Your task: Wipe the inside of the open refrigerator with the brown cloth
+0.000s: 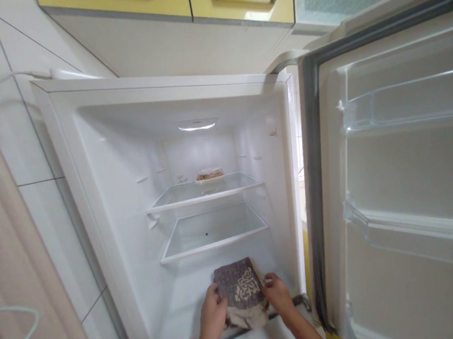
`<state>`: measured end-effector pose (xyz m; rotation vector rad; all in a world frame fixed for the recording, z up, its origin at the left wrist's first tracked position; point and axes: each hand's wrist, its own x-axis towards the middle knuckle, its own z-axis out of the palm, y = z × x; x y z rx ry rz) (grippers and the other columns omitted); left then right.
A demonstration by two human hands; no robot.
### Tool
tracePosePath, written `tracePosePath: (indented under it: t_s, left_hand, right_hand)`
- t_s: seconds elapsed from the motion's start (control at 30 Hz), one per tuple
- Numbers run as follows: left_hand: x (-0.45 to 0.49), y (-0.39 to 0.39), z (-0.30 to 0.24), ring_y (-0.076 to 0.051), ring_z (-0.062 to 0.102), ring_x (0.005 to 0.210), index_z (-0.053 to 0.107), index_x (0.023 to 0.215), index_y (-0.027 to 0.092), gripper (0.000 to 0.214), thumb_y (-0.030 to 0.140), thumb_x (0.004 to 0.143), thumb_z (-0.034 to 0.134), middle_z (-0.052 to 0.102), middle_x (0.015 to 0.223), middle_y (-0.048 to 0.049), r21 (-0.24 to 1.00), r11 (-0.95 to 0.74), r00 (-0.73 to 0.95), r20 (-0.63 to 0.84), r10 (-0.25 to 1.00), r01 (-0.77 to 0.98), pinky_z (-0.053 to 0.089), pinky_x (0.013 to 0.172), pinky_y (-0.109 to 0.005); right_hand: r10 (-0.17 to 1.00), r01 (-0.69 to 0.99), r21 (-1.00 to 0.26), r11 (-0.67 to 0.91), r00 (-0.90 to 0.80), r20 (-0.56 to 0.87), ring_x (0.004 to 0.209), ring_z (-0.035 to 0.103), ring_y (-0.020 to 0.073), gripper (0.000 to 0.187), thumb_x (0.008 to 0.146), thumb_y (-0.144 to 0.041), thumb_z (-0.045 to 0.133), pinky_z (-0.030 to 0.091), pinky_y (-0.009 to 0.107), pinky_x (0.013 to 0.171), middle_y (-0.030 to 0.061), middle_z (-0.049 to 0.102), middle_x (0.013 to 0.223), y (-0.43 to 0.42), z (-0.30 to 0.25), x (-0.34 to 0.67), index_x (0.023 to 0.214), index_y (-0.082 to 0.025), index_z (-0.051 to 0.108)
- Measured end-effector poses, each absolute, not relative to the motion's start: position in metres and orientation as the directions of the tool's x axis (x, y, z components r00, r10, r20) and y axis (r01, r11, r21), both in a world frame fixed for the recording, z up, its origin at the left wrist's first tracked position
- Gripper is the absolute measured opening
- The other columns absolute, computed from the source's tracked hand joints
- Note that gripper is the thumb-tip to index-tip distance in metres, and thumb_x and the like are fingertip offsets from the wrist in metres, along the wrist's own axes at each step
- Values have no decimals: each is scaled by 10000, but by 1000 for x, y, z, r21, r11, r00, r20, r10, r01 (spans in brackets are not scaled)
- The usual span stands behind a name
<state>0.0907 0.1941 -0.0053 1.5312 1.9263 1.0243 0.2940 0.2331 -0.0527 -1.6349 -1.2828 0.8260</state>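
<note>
A folded cloth (pixel 238 288), dark purple-brown with a cream pattern and a beige border, is held between my two hands at the lower front of the open fridge (pixel 111 199). My left hand (pixel 214 309) grips its left edge with the fingers closed. On the opposite edge, my right hand (pixel 277 293) pinches the fabric between thumb and fingers. Part of the fridge's lower interior is hidden behind the cloth and my hands.
Two glass shelves, an upper one (pixel 208 191) and a lower one (pixel 215 230), span the fridge; a food packet (pixel 210 175) lies on the upper. The fridge door (pixel 403 176) stands wide on the right. Yellow cabinets (pixel 237 4) hang above, and a curtain (pixel 17 248) is at left.
</note>
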Motion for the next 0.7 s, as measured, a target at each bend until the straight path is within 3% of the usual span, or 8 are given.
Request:
tracePosePath:
  t_s: [0.1,0.2,0.3,0.4,0.53,0.7]
  left_hand:
    - [82,200,-1,-201,676,743,556,1205,144,460,323,783,509,668,737,6,868,-36,-282,200,938,496,506,753,-305]
    - [66,197,-4,-193,660,684,579,1167,182,458,382,762,503,665,791,5,862,-63,-289,236,928,502,519,715,-321]
    - [50,188,-20,-203,671,725,601,1131,182,427,361,769,462,679,842,-29,782,-25,-255,234,938,623,530,734,-338]
    - [41,179,-36,-227,692,860,629,1086,196,382,335,780,448,704,884,-62,673,-2,-233,259,938,740,538,808,-358]
    - [32,171,-37,-224,706,917,640,1128,196,401,364,853,402,735,933,-81,573,-66,-156,330,931,817,553,863,-373]
    - [-3,164,-47,-233,725,978,712,1046,223,353,317,856,430,775,1025,-90,412,-203,-50,526,849,889,589,901,-381]
  right_hand:
    - [970,347,-936,-56,242,32,736,714,213,444,730,-181,483,520,304,657,63,747,795,233,-53,292,1148,-128,623]
    - [973,340,-940,-27,225,53,723,714,216,456,746,-205,475,534,307,657,65,743,804,226,-55,290,1168,-124,626]
    - [965,396,-918,2,239,105,881,714,257,434,731,-200,496,541,349,834,122,735,917,214,-56,290,1119,-126,675]
    - [948,484,-872,72,239,210,1162,630,284,483,755,-190,476,445,370,1071,183,668,1193,201,-50,286,1194,-113,663]
    - [930,593,-760,266,48,363,1336,519,249,500,876,-221,384,351,366,1185,167,583,1394,196,-27,263,1308,-107,609]
    - [940,713,-613,340,-229,254,1510,269,342,592,918,-420,461,171,545,1250,137,358,1607,207,-11,222,1459,-182,491]
